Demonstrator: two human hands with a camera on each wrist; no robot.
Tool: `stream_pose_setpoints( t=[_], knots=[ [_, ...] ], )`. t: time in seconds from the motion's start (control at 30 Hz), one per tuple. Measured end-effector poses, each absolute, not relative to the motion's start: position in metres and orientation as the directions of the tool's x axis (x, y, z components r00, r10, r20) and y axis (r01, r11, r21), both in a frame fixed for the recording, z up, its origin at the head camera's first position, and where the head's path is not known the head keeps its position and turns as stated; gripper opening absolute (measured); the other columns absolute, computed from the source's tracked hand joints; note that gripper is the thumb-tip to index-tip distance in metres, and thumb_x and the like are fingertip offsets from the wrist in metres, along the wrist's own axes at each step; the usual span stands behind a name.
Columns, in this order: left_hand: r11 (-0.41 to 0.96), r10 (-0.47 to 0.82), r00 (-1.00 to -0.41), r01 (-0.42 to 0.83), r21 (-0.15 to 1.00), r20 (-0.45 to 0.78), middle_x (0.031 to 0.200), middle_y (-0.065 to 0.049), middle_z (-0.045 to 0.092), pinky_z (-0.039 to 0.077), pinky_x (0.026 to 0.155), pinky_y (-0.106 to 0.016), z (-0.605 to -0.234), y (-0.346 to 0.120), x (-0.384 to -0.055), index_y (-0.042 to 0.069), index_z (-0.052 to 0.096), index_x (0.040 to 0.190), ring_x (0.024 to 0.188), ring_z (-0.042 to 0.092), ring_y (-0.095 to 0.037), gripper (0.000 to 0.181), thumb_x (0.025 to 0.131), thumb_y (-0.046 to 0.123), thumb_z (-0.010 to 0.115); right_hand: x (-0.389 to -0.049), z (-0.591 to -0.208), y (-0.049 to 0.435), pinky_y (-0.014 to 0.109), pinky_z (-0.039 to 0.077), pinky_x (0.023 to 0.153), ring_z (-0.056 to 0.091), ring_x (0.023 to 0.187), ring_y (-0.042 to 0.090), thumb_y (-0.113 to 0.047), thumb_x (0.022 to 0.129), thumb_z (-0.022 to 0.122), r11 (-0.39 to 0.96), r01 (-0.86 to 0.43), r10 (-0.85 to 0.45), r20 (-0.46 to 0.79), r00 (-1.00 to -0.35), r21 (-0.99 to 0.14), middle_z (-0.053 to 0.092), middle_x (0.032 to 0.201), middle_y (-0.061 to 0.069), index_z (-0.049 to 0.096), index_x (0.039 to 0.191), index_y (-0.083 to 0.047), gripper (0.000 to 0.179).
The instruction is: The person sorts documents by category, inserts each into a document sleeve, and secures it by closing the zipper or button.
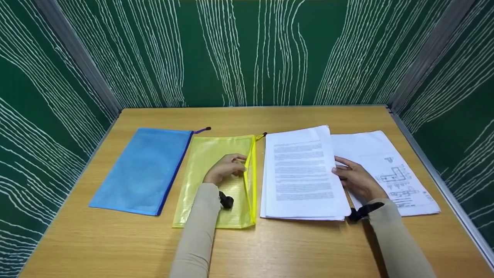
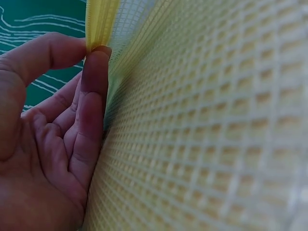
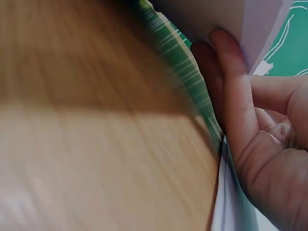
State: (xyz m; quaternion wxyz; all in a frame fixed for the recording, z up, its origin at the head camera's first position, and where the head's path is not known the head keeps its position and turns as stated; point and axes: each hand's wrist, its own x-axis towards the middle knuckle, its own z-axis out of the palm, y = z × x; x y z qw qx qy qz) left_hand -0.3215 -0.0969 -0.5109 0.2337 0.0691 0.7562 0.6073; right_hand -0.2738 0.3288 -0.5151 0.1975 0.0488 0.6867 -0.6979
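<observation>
One yellow pouch (image 1: 237, 185) between left fingers (image 2: 95, 74) — printed papers (image 1: 303, 173) between right fingers (image 3: 237, 94)

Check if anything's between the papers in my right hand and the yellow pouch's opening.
Nothing visible blocks them: just table between the papers and yellow pouch, plus its zipper pull at the far end. Your left hand pinches the opening's edge.

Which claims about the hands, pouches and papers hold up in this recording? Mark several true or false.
1. The left hand pinches the edge of the yellow pouch. True.
2. The blue pouch lies left of the yellow pouch. True.
3. The right hand grips the blue pouch. False: it holds the text pages.
4. The yellow pouch is fully closed. False: its side gapes open.
5. A sheet with drawings lies right of the text pages. True.
</observation>
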Motion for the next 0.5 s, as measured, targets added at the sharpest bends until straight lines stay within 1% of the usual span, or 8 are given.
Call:
stream_pose_setpoints(
  t=[0.1, 0.2, 0.33, 0.5],
  knots=[
    [0.241, 0.385, -0.882, -0.187, 0.952, -0.27, 0.073, 0.002, 0.054, 0.048, 0.068, -0.026, -0.5111, -0.0968, -0.3223, 0.004, 0.053, 0.133, 0.066, 0.051, -0.012, 0.053, 0.082, 0.002, 0.066, -0.2744, -0.5138, 0.3277, 0.027, 0.055, 0.078, 0.067, 0.094, 0.011, -0.014, 0.092, 0.064, -0.008, 0.354, -0.215, -0.345, -0.914, -0.935, 0.066, 0.107, -0.009, 0.019, 0.154, -0.011, 0.077],
    [0.223, 0.387, -0.882, -0.194, 0.955, -0.269, 0.068, 0.004, 0.048, 0.049, 0.069, -0.026, -0.5119, -0.0971, -0.323, 0.004, 0.052, 0.134, 0.065, 0.049, -0.011, 0.053, 0.082, 0.001, 0.064, -0.2752, -0.5129, 0.3257, 0.027, 0.056, 0.076, 0.068, 0.092, 0.012, -0.012, 0.093, 0.063, -0.024, 0.346, -0.229, -0.331, -0.915, -0.938, 0.068, 0.105, -0.009, 0.018, 0.154, -0.009, 0.076],
    [0.204, 0.393, -0.878, -0.207, 0.957, -0.273, 0.064, 0.005, 0.044, 0.049, 0.069, -0.026, -0.5133, -0.0981, -0.323, 0.003, 0.051, 0.134, 0.063, 0.046, -0.011, 0.053, 0.083, -0.001, 0.063, -0.2759, -0.5114, 0.3225, 0.027, 0.057, 0.074, 0.07, 0.09, 0.013, -0.01, 0.093, 0.063, -0.036, 0.338, -0.234, -0.321, -0.918, -0.941, 0.071, 0.102, -0.008, 0.018, 0.154, -0.006, 0.076],
    [0.182, 0.397, -0.877, -0.213, 0.96, -0.27, 0.064, 0.006, 0.043, 0.049, 0.07, -0.026, -0.5132, -0.0981, -0.3223, 0.001, 0.049, 0.135, 0.065, 0.048, -0.011, 0.054, 0.083, -0.002, 0.063, -0.2766, -0.5104, 0.3201, 0.027, 0.057, 0.072, 0.07, 0.085, 0.013, -0.009, 0.093, 0.062, -0.063, 0.346, -0.239, -0.323, -0.916, -0.936, 0.072, 0.099, -0.006, 0.02, 0.153, -0.005, 0.074]
  ],
)
